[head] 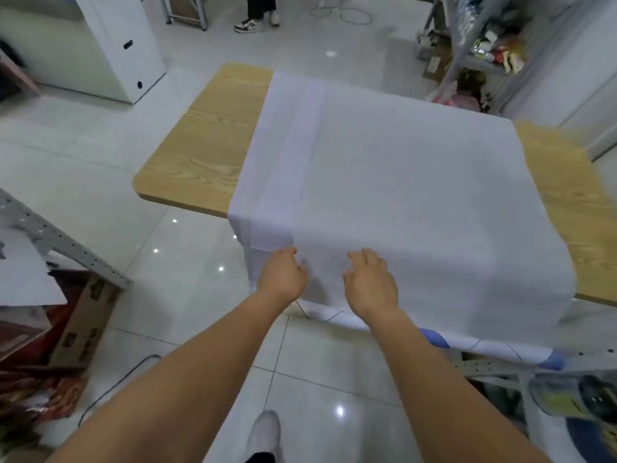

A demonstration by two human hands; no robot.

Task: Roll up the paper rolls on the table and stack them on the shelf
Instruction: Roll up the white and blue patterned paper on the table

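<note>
Across the light wooden table (207, 145) lies a large sheet of white paper (400, 195), unrolled and flat. It covers most of the top and leaves bare wood on the left and at the far right. Along its left side a second, narrower band of white paper overlaps it and shows as a paler strip. The near end of the paper hangs over the table's front edge. Under it, a lower layer with thin dark lines and lilac-blue patches (437, 340) sticks out at the bottom.

Both hands are at this hanging end. The left hand (282, 274) sits by the seam of the two layers with its fingers curled together against the paper; the blur hides whether they pinch it. The right hand (370, 279) is just beside it, held over the sheet with its fingers apart and loosely bent, clamped on nothing.

A brown cardboard box (83, 329) lies tilted on the floor at lower left, with red patterned material (36, 389) next to it; what it holds cannot be seen. A grey metal shelf rack (467, 51) at upper right holds colourful packets (507, 56), too blurred to identify.
</note>
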